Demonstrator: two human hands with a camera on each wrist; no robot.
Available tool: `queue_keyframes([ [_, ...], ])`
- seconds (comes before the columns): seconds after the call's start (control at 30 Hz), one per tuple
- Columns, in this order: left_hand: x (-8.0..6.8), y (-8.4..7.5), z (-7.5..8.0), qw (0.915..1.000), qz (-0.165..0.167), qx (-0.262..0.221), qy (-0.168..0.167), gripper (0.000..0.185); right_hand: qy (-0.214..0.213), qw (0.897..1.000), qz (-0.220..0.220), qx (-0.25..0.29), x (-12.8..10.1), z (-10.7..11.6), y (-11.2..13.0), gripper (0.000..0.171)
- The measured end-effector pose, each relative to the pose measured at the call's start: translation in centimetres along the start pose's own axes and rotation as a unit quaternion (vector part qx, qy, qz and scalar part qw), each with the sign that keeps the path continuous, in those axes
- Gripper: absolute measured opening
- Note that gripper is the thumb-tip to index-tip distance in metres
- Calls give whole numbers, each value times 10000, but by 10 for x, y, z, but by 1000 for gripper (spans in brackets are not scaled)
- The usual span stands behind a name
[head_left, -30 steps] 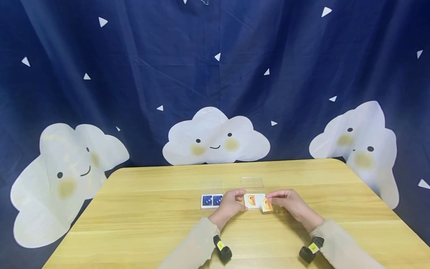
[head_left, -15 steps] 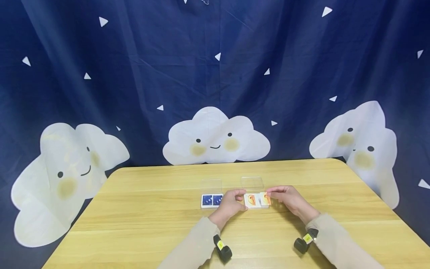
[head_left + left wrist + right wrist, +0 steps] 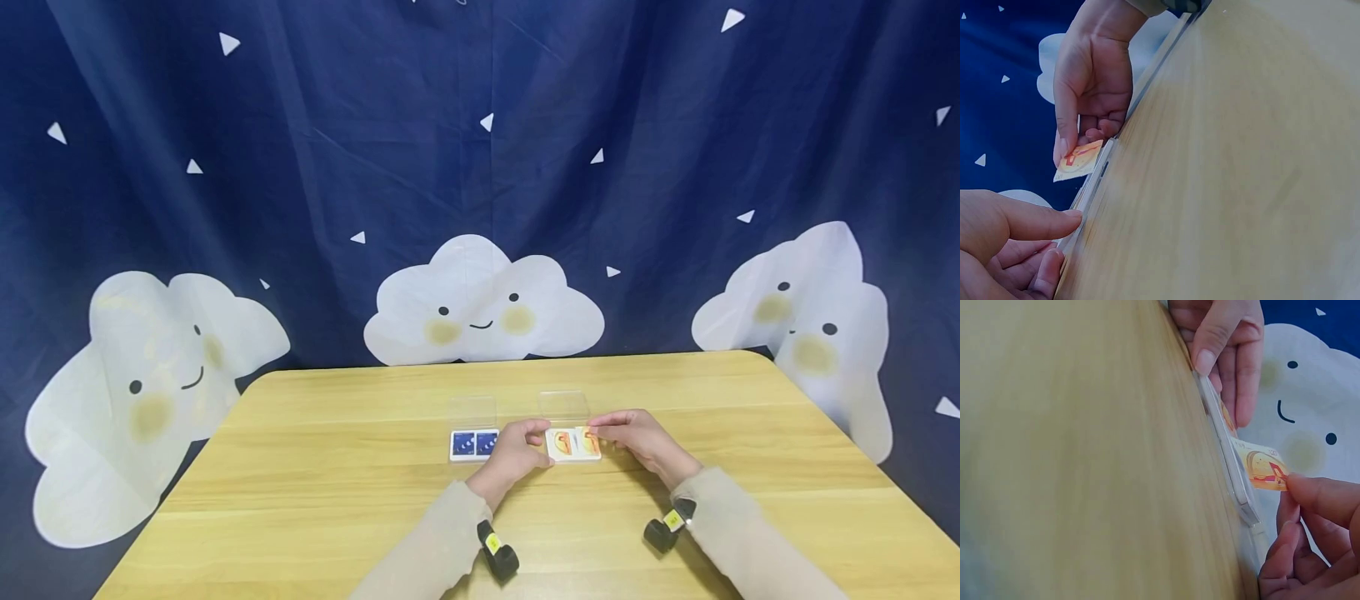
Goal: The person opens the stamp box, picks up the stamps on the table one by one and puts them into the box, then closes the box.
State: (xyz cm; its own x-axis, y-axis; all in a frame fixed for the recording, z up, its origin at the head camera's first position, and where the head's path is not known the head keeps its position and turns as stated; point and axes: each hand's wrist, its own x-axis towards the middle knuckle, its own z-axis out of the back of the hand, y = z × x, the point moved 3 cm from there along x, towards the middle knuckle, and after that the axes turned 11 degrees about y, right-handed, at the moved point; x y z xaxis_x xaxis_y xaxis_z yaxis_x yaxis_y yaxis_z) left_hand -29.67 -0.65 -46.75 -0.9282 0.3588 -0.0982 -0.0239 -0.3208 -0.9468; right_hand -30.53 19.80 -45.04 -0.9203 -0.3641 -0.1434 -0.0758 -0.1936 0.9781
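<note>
My right hand [image 3: 637, 437] pinches an orange-and-yellow postage stamp [image 3: 1263, 469] by its edge between thumb and finger. The stamp is tilted over the right half of a shallow white-based clear plastic case [image 3: 576, 457]. A matching stamp [image 3: 562, 443] lies in the case's left half. With thumb and fingers at opposite edges, my left hand [image 3: 513, 454] holds the case's left end. Its thumb shows on the near edge in the left wrist view. The clear lid [image 3: 564, 405] is folded back on the far side.
Left of my left hand sits a second case [image 3: 474, 459] with two dark blue stamps [image 3: 463, 443], its clear lid [image 3: 472, 410] also folded back. Both cases lie on a wooden table [image 3: 337, 500]. A blue curtain [image 3: 480, 167] with clouds hangs behind the far edge.
My right hand has carried the stamp left and away from me, from the front right corner of the case to over its right half. My left hand has stayed in place.
</note>
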Motion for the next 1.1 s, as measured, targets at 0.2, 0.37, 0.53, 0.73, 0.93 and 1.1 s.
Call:
queue_keyframes([
  [0.2,1,-1,-1,10000,-19,39,-3,59,-255,9987,-43,-446,5,1,-2,29],
  [0.37,0,-1,0,10000,-54,45,-25,59,-365,9973,-45,-643,8,0,-2,26],
  [0.53,0,-1,0,9999,-65,107,-21,58,-453,9957,-5,-810,8,-1,-1,25],
  [0.73,1,1,0,9999,-62,132,-23,58,-696,9924,-188,-995,8,-2,-2,22],
  [0.93,0,1,0,9998,-75,153,-35,59,-863,9892,-251,-1158,8,-3,-3,19],
  [1.1,0,0,0,9999,-47,113,-28,59,-896,9875,-269,-1270,8,-5,-3,16],
])
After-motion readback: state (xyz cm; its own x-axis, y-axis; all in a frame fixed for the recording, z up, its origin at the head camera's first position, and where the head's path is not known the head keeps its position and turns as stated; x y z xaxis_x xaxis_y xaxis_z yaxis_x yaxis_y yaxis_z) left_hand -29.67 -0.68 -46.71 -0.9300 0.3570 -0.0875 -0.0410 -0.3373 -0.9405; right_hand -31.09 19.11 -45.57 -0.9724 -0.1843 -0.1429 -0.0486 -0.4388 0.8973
